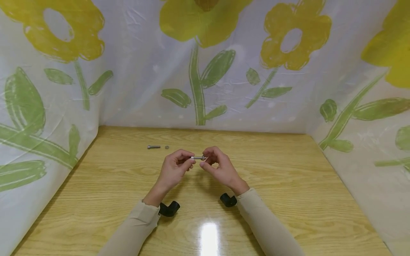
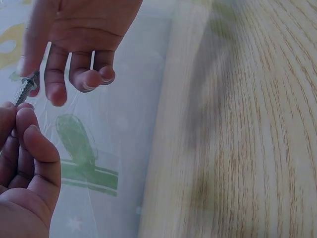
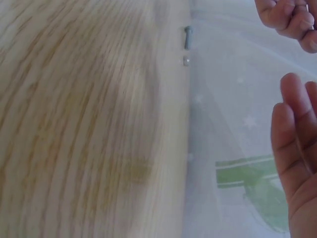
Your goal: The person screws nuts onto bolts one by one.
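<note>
Above the table, my left hand (image 1: 173,170) pinches a metal bolt (image 1: 198,158) at its head end between thumb and fingers. The bolt lies roughly level and points toward my right hand (image 1: 223,170). A nut (image 2: 30,79) sits on the threaded shank near its free end, as the left wrist view shows. Right thumb and index finger are at the nut, one on either side, while the other right fingers are spread loosely. Fingertips hide the bolt head and part of the nut. The right wrist view does not show the held bolt.
A second bolt (image 1: 154,147) lies on the wooden table (image 1: 272,170) beyond the left hand, with a loose nut (image 1: 167,147) beside it. Black wrist-worn devices (image 1: 169,209) hang below both wrists. Flower-patterned cloth (image 1: 141,71) walls off the back and both sides.
</note>
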Motion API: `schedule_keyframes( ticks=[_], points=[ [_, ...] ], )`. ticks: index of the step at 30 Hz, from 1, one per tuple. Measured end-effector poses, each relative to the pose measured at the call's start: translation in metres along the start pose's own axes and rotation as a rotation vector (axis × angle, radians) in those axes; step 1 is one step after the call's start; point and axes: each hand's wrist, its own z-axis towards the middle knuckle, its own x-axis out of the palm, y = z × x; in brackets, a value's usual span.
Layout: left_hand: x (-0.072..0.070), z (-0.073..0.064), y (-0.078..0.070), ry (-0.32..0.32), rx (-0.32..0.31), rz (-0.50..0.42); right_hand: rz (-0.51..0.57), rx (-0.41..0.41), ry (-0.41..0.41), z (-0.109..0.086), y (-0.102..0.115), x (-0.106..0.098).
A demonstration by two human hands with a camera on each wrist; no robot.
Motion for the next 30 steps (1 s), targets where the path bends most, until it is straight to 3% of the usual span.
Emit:
schedule_keyframes(
  ticks=[5, 19, 23, 30],
  points=[
    [0.0, 0.0, 0.0, -0.01, -0.007, 0.006, 0.01, -0.072, 0.025, 0.0, 0.022, -0.003],
    [0.0, 0.0, -0.001, 0.002, -0.01, -0.008, -0.057, 0.04, 0.014, -0.002, 0.033, -0.005],
    [-0.001, 0.0, -0.001, -0.001, -0.009, -0.008, -0.047, 0.001, 0.002, -0.001, 0.028, -0.003],
    [-0.001, 0.0, -0.002, 0.001, -0.009, -0.015, -0.005, -0.078, -0.022, 0.003, -0.008, 0.003]
  ],
)
